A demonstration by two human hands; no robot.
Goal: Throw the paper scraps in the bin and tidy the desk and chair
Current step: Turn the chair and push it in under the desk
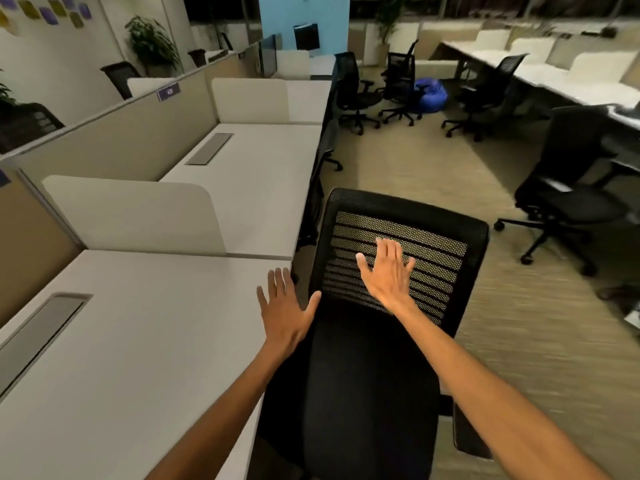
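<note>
At nine o'clock the long white laminate desk (145,358) runs along beige cubicle partitions (114,140), with a grey rectangular cable hatch (41,332) set into its top and a cream rounded divider panel (138,216) standing behind it. The left hand (285,315) hovers over the desk's right edge, fingers spread wide, holding nothing. Just beside it at six o'clock stands the black mesh-backed office chair (374,358), its seat close against the desk. The right hand (389,277) lies flat on the mesh backrest, fingers splayed. At three o'clock another black swivel chair (571,192) stands on beige carpet (415,168).
</note>
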